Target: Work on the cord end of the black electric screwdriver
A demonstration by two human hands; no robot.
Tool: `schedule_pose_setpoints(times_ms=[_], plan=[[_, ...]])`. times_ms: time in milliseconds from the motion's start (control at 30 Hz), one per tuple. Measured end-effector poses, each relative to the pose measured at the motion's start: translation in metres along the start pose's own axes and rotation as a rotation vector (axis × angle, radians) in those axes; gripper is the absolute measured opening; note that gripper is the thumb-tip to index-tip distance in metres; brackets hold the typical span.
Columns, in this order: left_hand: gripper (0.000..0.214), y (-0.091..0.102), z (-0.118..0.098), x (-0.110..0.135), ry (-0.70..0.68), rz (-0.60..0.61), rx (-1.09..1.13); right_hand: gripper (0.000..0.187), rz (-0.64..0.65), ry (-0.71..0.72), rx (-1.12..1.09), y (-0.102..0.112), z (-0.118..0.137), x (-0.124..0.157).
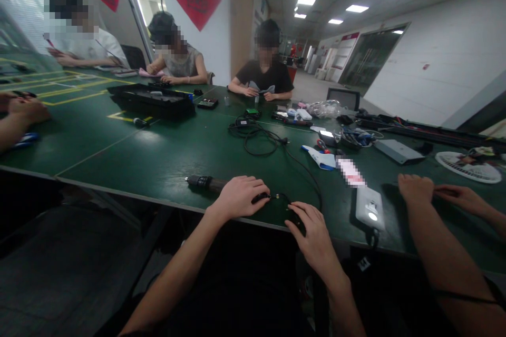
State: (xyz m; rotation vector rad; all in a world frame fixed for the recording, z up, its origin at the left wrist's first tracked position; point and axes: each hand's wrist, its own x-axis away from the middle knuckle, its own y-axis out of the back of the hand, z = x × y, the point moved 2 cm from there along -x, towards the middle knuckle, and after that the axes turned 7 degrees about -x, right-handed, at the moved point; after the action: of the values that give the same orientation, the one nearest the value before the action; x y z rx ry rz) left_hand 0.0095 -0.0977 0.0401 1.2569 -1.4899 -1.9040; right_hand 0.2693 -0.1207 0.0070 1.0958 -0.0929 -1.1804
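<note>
My left hand (241,197) lies curled over a dark cylindrical tool (206,182) on the near edge of the green table (166,152), its fingers wrapped on the tool's black end. My right hand (312,229) rests beside it, fingers bent over a small black object (294,218) that it mostly hides. A thin black cable (304,171) runs from between my hands toward a coil (256,134) farther back.
A neighbour's two hands (415,189) rest at my right by a white device (369,208). Three people sit across the table; another's arm (19,113) is at the left. A black tray (152,99), grey box (397,151), blue-white tool (320,158) and cables lie about.
</note>
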Motion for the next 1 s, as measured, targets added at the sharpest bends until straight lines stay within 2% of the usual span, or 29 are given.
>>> schedule_pose_setpoints(times_ms=[67, 200, 367, 467, 533, 600, 800, 1000], plan=[[0.021, 0.0, 0.0, 0.0, 0.0, -0.006, -0.001, 0.024, -0.013, 0.01, -0.044, -0.003, 0.002, 0.008], [0.021, 0.001, -0.001, 0.0, 0.002, -0.013, -0.005, 0.027, -0.006, 0.036, -0.117, -0.001, 0.0, 0.019], [0.02, 0.001, -0.002, 0.0, 0.004, -0.019, -0.012, 0.033, -0.018, -0.027, -0.066, 0.0, -0.001, 0.008], [0.02, 0.001, -0.002, 0.0, 0.004, -0.021, -0.013, 0.035, -0.119, -0.075, -0.02, -0.001, -0.001, 0.0], [0.02, 0.001, -0.002, 0.0, 0.005, -0.019, -0.011, 0.029, -0.196, -0.105, 0.032, 0.002, -0.004, 0.001], [0.02, 0.001, -0.002, -0.001, 0.005, -0.016, -0.007, 0.022, -0.211, -0.117, 0.074, 0.008, -0.008, 0.006], [0.02, 0.001, -0.001, -0.001, 0.006, -0.012, -0.009, 0.018, -0.151, -0.062, 0.08, 0.014, -0.006, 0.021], [0.021, -0.001, -0.001, 0.0, 0.005, -0.017, -0.012, 0.02, 0.086, 0.058, 0.094, -0.001, 0.027, -0.012]])
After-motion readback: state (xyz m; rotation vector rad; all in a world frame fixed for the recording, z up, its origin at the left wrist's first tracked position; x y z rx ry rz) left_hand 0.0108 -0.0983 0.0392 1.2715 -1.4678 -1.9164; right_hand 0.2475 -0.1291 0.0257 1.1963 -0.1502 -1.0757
